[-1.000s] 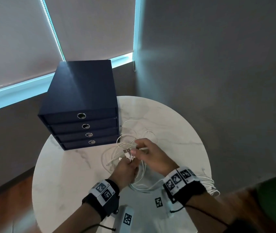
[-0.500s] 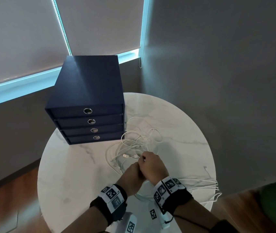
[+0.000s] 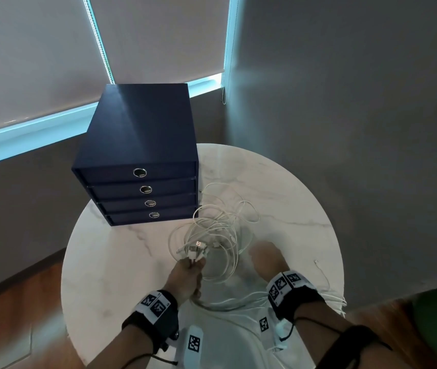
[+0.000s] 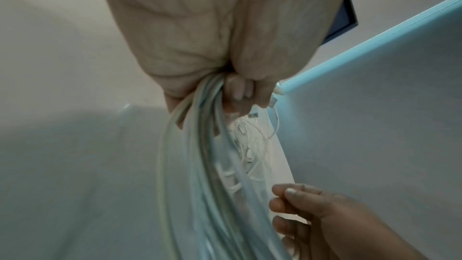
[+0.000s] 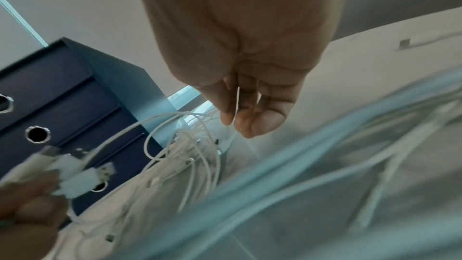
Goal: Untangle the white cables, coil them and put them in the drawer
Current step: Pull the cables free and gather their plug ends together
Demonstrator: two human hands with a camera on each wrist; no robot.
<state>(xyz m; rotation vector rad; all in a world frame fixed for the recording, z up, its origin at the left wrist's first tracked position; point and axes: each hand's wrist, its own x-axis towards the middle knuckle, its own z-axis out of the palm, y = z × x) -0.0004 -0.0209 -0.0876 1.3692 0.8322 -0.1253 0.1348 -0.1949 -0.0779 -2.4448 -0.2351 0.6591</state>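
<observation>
White cables [image 3: 218,233] lie tangled on the counter [image 3: 132,262] just ahead of both hands; left hand [image 3: 185,275] grips a bunch of plug ends. Right hand [image 3: 265,258], loosely curled, pinches one thin strand. Pulling it hard could tighten knots or drag loops off the counter's edge.

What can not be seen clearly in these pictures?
- Number of white cables: head view, tangled, too thin.
- Right hand grip on a strand: right wrist view, blurred.
- Drawer unit contents: all drawers closed.
- Left hand fingers: left wrist view, palm hides them.
</observation>
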